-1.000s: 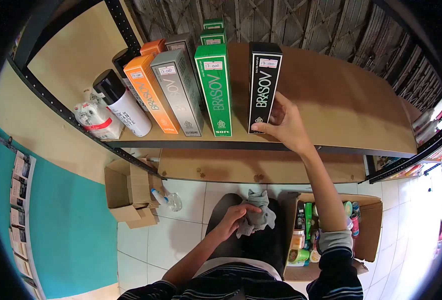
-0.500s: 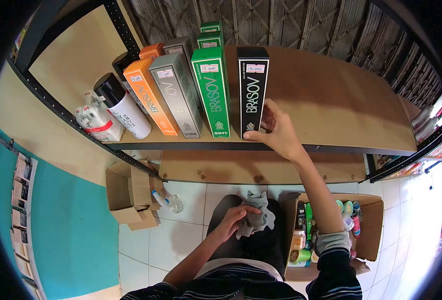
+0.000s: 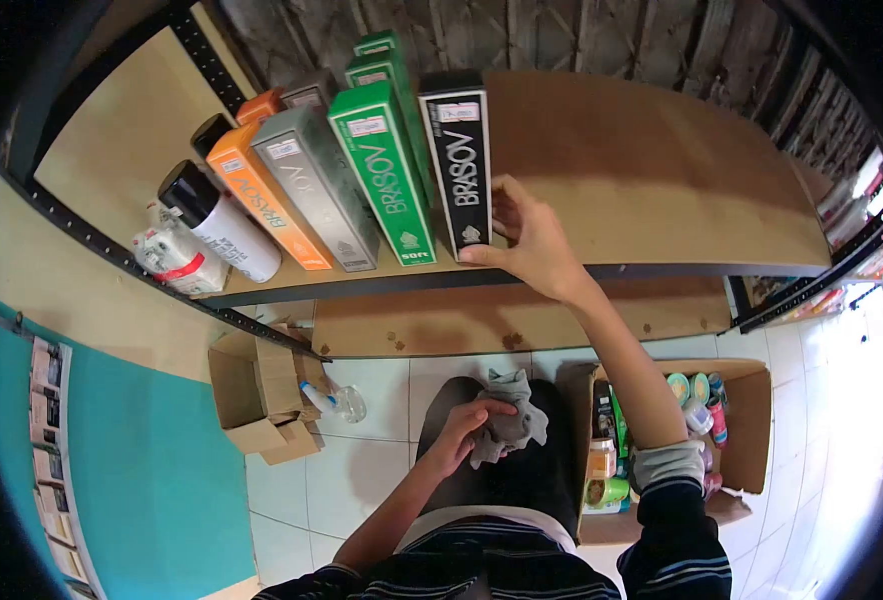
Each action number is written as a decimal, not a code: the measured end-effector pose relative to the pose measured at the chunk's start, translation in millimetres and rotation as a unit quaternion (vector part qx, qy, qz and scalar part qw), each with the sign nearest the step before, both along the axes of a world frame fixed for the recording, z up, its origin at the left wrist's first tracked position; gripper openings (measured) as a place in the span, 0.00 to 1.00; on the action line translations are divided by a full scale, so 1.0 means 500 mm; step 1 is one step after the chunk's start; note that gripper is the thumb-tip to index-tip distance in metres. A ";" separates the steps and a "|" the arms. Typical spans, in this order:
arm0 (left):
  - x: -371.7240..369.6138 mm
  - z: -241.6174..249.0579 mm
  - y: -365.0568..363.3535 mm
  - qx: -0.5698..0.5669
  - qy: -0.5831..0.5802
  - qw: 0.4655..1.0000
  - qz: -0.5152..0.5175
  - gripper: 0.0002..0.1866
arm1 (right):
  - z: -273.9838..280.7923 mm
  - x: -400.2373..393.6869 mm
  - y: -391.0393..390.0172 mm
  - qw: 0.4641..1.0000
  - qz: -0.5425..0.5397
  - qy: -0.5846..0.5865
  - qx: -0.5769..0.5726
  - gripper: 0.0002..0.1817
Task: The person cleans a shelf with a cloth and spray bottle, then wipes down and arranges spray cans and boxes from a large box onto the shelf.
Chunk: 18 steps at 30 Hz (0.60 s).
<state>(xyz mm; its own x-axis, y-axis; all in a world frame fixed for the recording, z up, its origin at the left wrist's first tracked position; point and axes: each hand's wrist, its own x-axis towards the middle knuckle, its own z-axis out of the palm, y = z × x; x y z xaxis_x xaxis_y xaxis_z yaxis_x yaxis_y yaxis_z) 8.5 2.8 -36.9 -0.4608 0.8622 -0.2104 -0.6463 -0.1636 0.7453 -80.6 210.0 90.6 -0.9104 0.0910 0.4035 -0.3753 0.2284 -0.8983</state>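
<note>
My right hand [image 3: 537, 240] grips the lower end of a black BRASOV perfume box [image 3: 462, 170], thumb on its front and fingers at its right side. The box stands upright on the shelf [image 3: 652, 180], close beside a green BRASOV box [image 3: 387, 180]. Further left stand a grey box [image 3: 312, 185], an orange box [image 3: 270, 200] and a white spray can with a black cap [image 3: 227, 230]. Over my lap, my left hand [image 3: 462, 432] is closed on a crumpled grey cloth [image 3: 512, 418].
On the floor at right, an open cardboard box [image 3: 747, 430] holds several jars and bottles. A smaller open carton [image 3: 252, 385] sits at left, with a clear spray bottle [image 3: 347, 403] beside it. A white wrapped pack [image 3: 177, 255] lies at the shelf's left end.
The black box has moved left with my right hand, narrowing the gap to the green box. The view has also shifted a little. My left hand still has the cloth.
</note>
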 end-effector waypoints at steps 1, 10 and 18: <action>0.000 -0.011 -0.001 -0.004 0.029 0.999 0.025 0.27 | 0.003 0.008 -0.001 1.000 -0.006 0.006 -0.008 0.34; -0.001 -0.035 0.002 -0.149 0.099 0.984 0.012 0.16 | -0.167 0.273 0.005 0.878 -0.448 0.107 -0.135 0.27; 0.078 -0.178 -0.005 -0.301 0.450 0.785 -0.301 0.14 | -0.617 0.660 0.146 0.514 -0.765 -0.208 -0.328 0.26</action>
